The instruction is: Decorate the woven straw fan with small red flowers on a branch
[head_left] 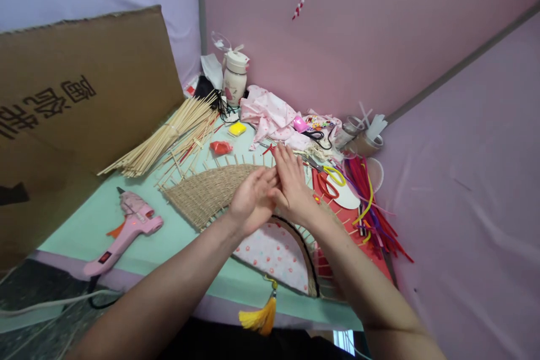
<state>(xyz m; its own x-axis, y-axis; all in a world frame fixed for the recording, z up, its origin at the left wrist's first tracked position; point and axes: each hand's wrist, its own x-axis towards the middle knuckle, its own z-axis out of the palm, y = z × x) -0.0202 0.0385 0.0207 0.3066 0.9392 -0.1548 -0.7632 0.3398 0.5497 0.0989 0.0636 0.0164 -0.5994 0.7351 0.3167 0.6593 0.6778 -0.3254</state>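
Observation:
My left hand point(255, 198) is turned palm up with its fingers loosely extended. Against it lies my right hand point(291, 183), flat, its fingers stretched forward. The palms meet, and whatever may lie between them is hidden. Below both hands is a fan-shaped woven piece point(202, 194) of tan cord, with thin sticks jutting from its outer edge. Its inner part is a half-round of white cloth with pink prints point(274, 253), edged in black. A yellow tassel point(264, 315) hangs from it over the table's near edge.
A pink glue gun point(130, 225) lies at left, before a large cardboard sheet point(84, 107). Behind the fan are bundled sticks point(169, 138), red clay point(221, 148), a yellow packet point(237, 129) and a bottle point(235, 81). Scissors point(333, 177) and coloured pipe cleaners point(373, 202) lie right.

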